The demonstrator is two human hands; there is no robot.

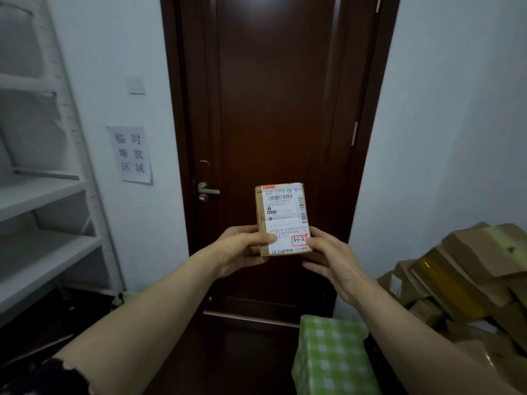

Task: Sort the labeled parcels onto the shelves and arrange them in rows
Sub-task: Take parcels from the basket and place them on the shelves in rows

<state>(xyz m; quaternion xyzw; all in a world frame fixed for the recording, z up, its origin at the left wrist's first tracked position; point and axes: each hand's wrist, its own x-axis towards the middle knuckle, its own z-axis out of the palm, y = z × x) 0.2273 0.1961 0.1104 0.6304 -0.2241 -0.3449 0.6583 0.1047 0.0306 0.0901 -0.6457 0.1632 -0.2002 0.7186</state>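
Open air btwn white shelves [48, 195] at left and a heap of cardboard boxes [470, 266] at right, where left hand [242, 249] and right hand [330, 260] hold a parcel [282, 218]. Shut dark door [271, 109] blocks straight ahead. Green checked box [330, 354] stands low, rt of centre. Gaps show btwn mid and lower shelf boards.

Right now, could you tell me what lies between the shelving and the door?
A paper sign and a light switch on the wall, in the head view.
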